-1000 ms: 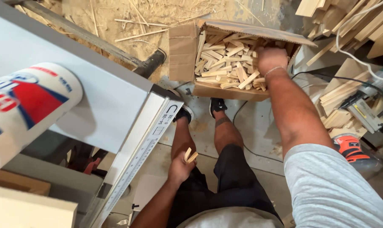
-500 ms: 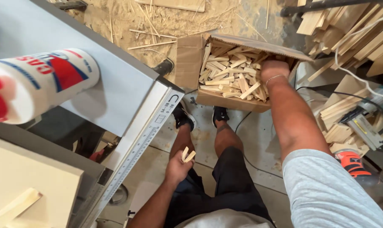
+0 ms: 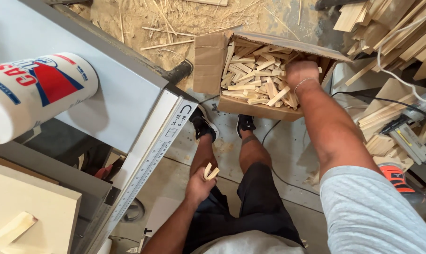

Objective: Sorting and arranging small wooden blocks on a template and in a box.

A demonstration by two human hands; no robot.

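His right hand (image 3: 301,71) digs into the cardboard box (image 3: 208,61) of wood offcuts (image 3: 255,80), grip hidden; his left hand (image 3: 199,187) pinches two small wood pieces (image 3: 210,172).

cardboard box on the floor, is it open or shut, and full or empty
Open and nearly full: the cardboard box has its flaps folded out, small wood offcuts piled inside, and the right hand reaching in.

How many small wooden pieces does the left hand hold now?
2: both wooden pieces stick up from the left hand, side by side near the knee. More may be hidden inside the fist.
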